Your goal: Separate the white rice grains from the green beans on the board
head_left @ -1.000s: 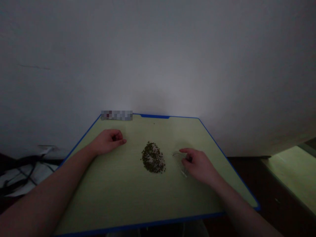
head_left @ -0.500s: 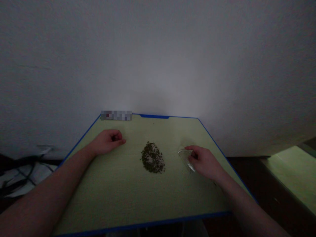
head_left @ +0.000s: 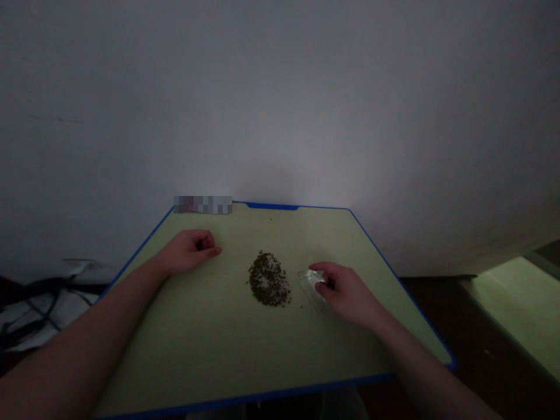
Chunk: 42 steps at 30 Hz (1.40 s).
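Note:
Near the middle of the table lies a pile of small dark green and pale grains, loosely spread at its edge. Just right of it, my right hand pinches a clear plastic bag between thumb and fingers. The bag lies low over the tabletop, close to the pile without touching it; whether it contains anything I cannot tell. On the left, my left hand rests on the table with its fingers curled in, and nothing shows in it.
The light-topped table has a blue rim and stands against a grey wall. A blurred-out strip lies at the far left corner. Dark cables hang beyond the left edge. Another pale surface is at the right.
My right hand has moved left with the plastic bag, bringing it nearer the pile. A small dark grain now shows between pile and bag. My left hand stays put.

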Available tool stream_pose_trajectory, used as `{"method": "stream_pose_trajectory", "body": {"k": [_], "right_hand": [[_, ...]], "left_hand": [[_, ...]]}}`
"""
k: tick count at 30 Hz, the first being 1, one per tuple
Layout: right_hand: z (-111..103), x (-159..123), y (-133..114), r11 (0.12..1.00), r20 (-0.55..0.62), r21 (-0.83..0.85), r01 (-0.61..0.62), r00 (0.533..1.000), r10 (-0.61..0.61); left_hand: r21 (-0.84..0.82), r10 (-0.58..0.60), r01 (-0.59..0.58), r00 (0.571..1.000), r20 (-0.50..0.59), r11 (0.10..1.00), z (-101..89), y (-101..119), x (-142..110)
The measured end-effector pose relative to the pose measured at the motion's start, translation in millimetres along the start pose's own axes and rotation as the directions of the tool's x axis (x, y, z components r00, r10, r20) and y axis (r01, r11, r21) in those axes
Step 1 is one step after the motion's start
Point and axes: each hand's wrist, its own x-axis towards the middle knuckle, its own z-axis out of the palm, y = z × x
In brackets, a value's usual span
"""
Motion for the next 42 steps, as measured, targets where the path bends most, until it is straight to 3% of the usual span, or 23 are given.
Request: {"method": "stream_pose_trajectory", "body": {"k": [8, 23, 34, 42], "right_hand": [[15, 10, -16, 0.999, 0.003, -0.03, -0.015, 1.0, 0.015], [-18, 5, 29, 0.984, -0.131, -0.034, -0.176, 0.977, 0.171], [18, 32, -22, 0.999, -0.04, -0.047, 0.004, 0.999, -0.006], [-1, 21, 5, 0.99, -0.082, -0.091, -0.112, 0.991, 0.104]], "left_hand": [[0.007, 0.005, -0.005, 1.0, -0.007, 1.0, 0.0, 3, -2], [0.025, -0.002, 0.002, 1.0, 0.001, 1.0, -0.8, 5, -1], [0.015, -0.003, 0.004, 1.0, -0.005, 1.0, 0.6, -7, 1], [0.011, -0.005, 0.005, 1.0, -0.002, 1.0, -0.3, 4, -1]]}}
